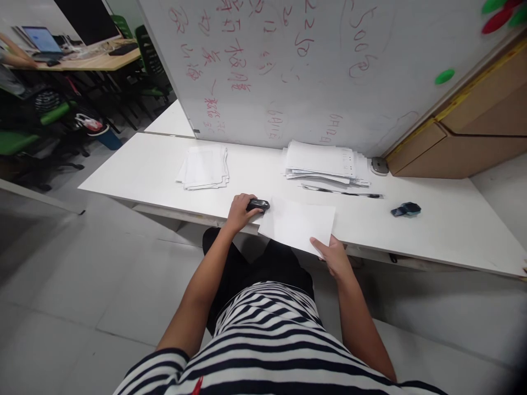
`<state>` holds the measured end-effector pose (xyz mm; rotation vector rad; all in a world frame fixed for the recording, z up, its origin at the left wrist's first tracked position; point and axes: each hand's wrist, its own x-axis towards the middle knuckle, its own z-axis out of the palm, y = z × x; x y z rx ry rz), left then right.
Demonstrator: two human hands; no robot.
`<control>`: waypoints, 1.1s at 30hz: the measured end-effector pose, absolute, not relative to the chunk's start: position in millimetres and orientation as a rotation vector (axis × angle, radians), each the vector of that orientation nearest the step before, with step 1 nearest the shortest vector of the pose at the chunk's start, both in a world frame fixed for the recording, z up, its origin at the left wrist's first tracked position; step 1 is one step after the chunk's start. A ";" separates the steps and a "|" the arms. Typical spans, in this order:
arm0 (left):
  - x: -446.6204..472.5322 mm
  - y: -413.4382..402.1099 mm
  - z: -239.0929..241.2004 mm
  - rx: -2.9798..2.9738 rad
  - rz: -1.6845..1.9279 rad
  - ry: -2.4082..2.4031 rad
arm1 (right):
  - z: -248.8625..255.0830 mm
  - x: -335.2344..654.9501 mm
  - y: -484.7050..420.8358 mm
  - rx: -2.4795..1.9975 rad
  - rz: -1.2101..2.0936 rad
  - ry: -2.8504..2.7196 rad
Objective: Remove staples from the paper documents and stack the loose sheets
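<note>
At the near table edge, items listed front to back.

Right hand (335, 257): thumb on top and fingers beneath, pinching the near right corner of a sheet of paper (297, 224). The sheet lies flat on the white table (432, 241), with its near corner overhanging the edge. Its long axis runs left to right, slightly skewed.

Left hand (240, 213): fingers curled over the left end of a black stapler (258, 205). The stapler lies on the table just beside the sheet's far left corner. Its long axis runs along the table edge and its free end points right, toward the sheet.

Mid-table: a small dark blue object (405, 209) at right, well apart, and a pen (341, 192).

Further back: a small paper pile (203, 167) and a large paper stack (325, 163).

Rear: a whiteboard (313, 66) with red writing, and cardboard boxes (473, 131).
</note>
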<state>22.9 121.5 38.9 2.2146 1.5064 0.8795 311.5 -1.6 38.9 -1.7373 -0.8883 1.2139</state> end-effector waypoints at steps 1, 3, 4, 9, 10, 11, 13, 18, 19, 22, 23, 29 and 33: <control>23.0 121.6 38.9 2.216 0.878 1.505 | 38.4 311.9 -2.1 -1.728 1.218 -0.888; 23.2 121.8 38.8 2.219 0.878 1.504 | 37.2 312.3 -2.6 -1.712 1.233 -0.882; 23.2 121.8 38.7 2.218 0.879 1.504 | 36.6 312.5 -2.7 -1.706 1.240 -0.873; 22.9 121.1 39.1 2.228 0.865 1.503 | 35.2 314.1 -2.5 -1.620 1.235 -0.835; 22.9 121.1 39.1 2.224 0.864 1.504 | 34.7 314.9 -2.5 -1.599 1.227 -0.839; 22.9 121.1 39.0 2.216 0.866 1.506 | 33.7 315.9 -2.5 -1.581 1.221 -0.844; 22.8 121.5 38.3 2.206 0.881 1.506 | 30.9 318.3 -2.6 -1.555 1.215 -0.851; 22.7 122.8 36.2 2.215 0.916 1.502 | 24.5 323.4 -3.7 -1.545 1.201 -0.848; 22.7 122.8 36.1 2.215 0.914 1.506 | 24.6 323.5 -4.0 -1.546 1.201 -0.847; 22.9 122.4 36.4 2.217 0.913 1.503 | 26.8 322.2 -4.5 -1.542 1.209 -0.834; 23.0 122.2 36.5 2.220 0.914 1.500 | 27.8 321.4 -4.5 -1.541 1.208 -0.830; 23.6 122.9 34.9 2.273 0.885 1.480 | 33.5 315.4 -2.4 -1.552 1.197 -0.826; 23.9 123.5 34.8 2.282 0.863 1.495 | 34.9 310.2 0.4 -1.594 1.233 -0.780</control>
